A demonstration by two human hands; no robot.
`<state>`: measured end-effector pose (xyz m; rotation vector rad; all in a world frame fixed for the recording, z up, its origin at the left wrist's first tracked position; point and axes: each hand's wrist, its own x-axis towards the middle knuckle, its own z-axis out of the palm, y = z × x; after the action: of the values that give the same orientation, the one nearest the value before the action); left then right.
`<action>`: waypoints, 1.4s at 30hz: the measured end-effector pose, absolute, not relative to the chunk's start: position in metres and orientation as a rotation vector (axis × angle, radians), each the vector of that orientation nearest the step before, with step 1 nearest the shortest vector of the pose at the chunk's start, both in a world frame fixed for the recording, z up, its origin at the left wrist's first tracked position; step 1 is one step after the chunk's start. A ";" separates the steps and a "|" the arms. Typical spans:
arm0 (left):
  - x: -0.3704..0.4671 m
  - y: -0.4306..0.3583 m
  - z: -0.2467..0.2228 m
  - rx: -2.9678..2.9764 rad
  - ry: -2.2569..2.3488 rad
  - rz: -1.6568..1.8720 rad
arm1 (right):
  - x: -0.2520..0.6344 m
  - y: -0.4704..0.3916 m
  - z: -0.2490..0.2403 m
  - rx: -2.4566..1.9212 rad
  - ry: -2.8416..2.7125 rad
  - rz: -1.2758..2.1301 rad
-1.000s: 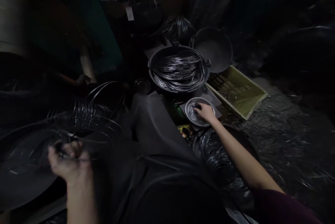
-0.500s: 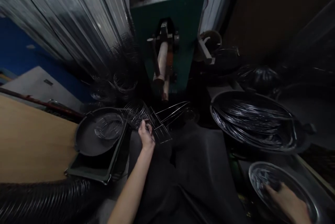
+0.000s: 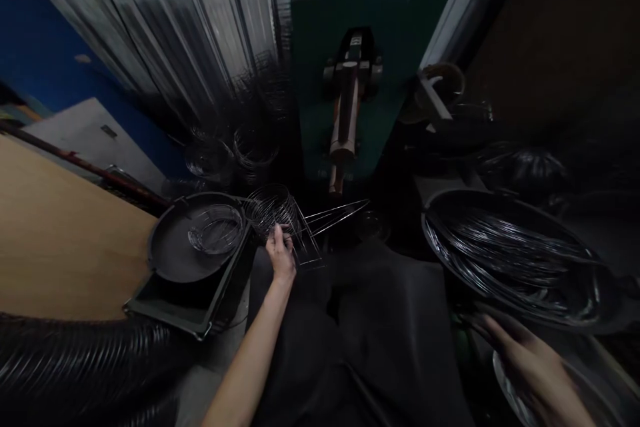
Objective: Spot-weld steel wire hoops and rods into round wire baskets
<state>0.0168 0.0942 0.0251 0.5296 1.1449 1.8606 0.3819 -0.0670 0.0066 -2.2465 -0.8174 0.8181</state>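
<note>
My left hand (image 3: 281, 257) is closed around a thin wire frame (image 3: 309, 250) held in front of my lap. Long bent wires jut out from it to the right, and a round bundle of wire rings (image 3: 273, 204) sits right behind my fingers. Over the rim of a metal bowl (image 3: 505, 390) at the lower right is my right hand (image 3: 535, 360), blurred, with its fingers drawn together. Whatever may be between those fingertips is too dark and smeared to make out. The forearm and hand hide much of the bowl.
Ahead stands a green machine (image 3: 320, 80) with a copper-coloured arm (image 3: 345, 127). A black pan (image 3: 170, 254) holding wire rings rests on a green crate (image 3: 165, 317) at the left. To the right, a large basin (image 3: 430, 204) holds many bent wires. A dark apron (image 3: 385, 320) covers my lap.
My right hand has risen out of the metal bowl and moved up and left. My left hand keeps its hold on the wire frame. The view has turned slightly left.
</note>
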 end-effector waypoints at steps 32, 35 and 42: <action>0.010 0.112 0.028 0.507 1.244 1.852 | 0.179 0.123 0.097 -1.165 -0.277 1.472; 0.011 0.113 0.030 0.514 1.238 1.845 | 0.179 0.124 0.096 -1.164 -0.272 1.482; 0.011 0.116 0.033 0.563 1.234 1.826 | 0.179 0.126 0.097 -1.135 -0.300 1.490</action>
<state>0.0109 0.1156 0.0326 0.5628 1.2342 1.8256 0.1792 0.1255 0.0968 -1.1345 -0.3002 1.4902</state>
